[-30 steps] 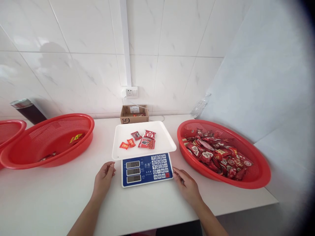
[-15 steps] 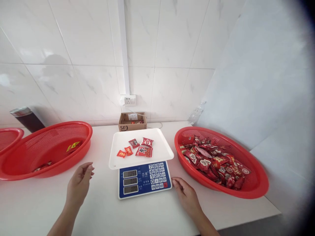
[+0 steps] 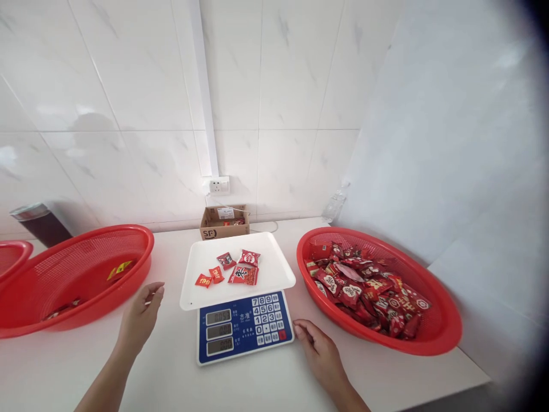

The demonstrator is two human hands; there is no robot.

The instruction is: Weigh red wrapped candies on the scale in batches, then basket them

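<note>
A digital scale with a blue keypad panel stands on the white table. Its white tray carries several small wrapped snacks, among them a larger red packet, another red packet, a dark red packet and an orange-red one. Left of the scale, my left hand hovers with loosely bent fingers and nothing visible in it. My right hand is by the scale's right edge, its fingertips at or close to the corner, fingers loosely curled apart, no object visible in them.
At right, a red basket is heaped with red snack packets. Another red basket on the left holds a few packets. A small cardboard box sits behind the scale, below a wall socket. A bottle and a dark flask stand farther back.
The view has shifted slightly, so the scale and baskets sit lower and farther left. Both hands keep nearly the same places beside the scale. The packets on the tray have not moved.
</note>
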